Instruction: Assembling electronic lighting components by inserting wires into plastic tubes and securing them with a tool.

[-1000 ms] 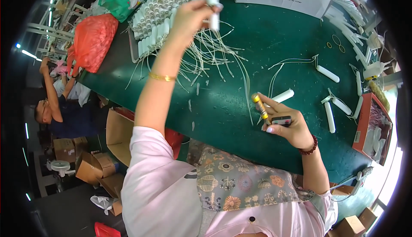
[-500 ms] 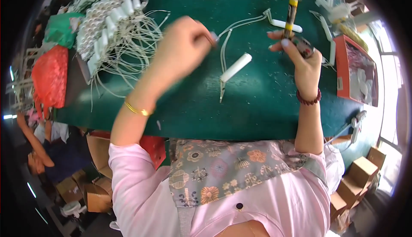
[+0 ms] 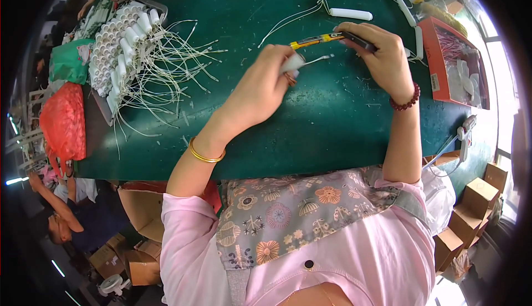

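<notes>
My left hand (image 3: 260,87) is closed around a short white tube (image 3: 291,64). A thin lead with a small white plug (image 3: 327,57) sticks out to the right of it. My right hand (image 3: 379,51) grips a flat black device (image 3: 359,41); its exact kind I cannot make out. From the device a yellow-and-black stick (image 3: 317,40) reaches leftward, its far end close behind my left fingers. Whether it touches the tube is hidden. Beyond my hands, another white tube (image 3: 351,14) lies on the green table (image 3: 266,145), trailing pale wires (image 3: 288,21).
At the left, a tray holds rows of white tubes (image 3: 119,51) with tangled wires (image 3: 166,68). Beside it sit a red bag (image 3: 65,120) and a green bag (image 3: 69,62). An orange-red box (image 3: 435,62) of small parts stands right. A co-worker (image 3: 72,223) is at the lower left.
The white tube that lay mid-table is now in my left hand. My right hand has tipped the yellow-and-black stick from upright to nearly level, toward my left hand. The whole view has shifted slightly.
</notes>
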Available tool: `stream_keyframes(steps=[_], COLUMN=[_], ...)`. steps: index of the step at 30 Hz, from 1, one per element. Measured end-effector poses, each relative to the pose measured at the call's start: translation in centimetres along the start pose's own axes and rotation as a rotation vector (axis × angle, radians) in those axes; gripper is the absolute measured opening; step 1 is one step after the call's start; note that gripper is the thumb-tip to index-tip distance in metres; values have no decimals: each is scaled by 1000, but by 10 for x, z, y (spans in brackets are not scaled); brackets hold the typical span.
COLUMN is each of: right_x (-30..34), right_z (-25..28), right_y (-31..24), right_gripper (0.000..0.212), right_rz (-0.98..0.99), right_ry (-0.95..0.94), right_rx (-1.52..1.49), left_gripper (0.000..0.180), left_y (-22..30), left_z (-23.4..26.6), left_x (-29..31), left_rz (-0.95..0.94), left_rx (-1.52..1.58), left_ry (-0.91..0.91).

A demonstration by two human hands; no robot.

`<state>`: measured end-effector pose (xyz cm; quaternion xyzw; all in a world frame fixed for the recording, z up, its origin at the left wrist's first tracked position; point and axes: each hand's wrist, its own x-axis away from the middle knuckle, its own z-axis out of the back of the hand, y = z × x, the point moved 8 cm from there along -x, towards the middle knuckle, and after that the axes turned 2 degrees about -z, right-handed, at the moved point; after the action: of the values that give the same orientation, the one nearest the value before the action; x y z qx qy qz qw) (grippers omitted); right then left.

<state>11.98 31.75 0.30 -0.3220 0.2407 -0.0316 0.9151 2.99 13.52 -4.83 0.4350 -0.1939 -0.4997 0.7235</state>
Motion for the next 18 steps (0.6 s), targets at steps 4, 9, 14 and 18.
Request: stream_keyframes(steps=[4, 9, 14, 18], right_x=[-1, 0, 4, 11], right_z=[-3, -15, -30, -63], right_y=[13, -1, -39, -46], right_gripper=[24, 34, 43, 53], right_rz=[-39, 54, 172, 117], right_ry=[-52, -68, -28, -149], right_rx=[60, 153, 199, -24], left_gripper=[29, 30, 23, 21], left_y=[-12, -7, -12, -7], left_z=[15, 13, 3, 3], left_x=[3, 7, 8, 10], left_rz=[30, 3, 87, -30], left_rx=[97, 41, 8, 199], left_ry=[113, 85, 40, 143])
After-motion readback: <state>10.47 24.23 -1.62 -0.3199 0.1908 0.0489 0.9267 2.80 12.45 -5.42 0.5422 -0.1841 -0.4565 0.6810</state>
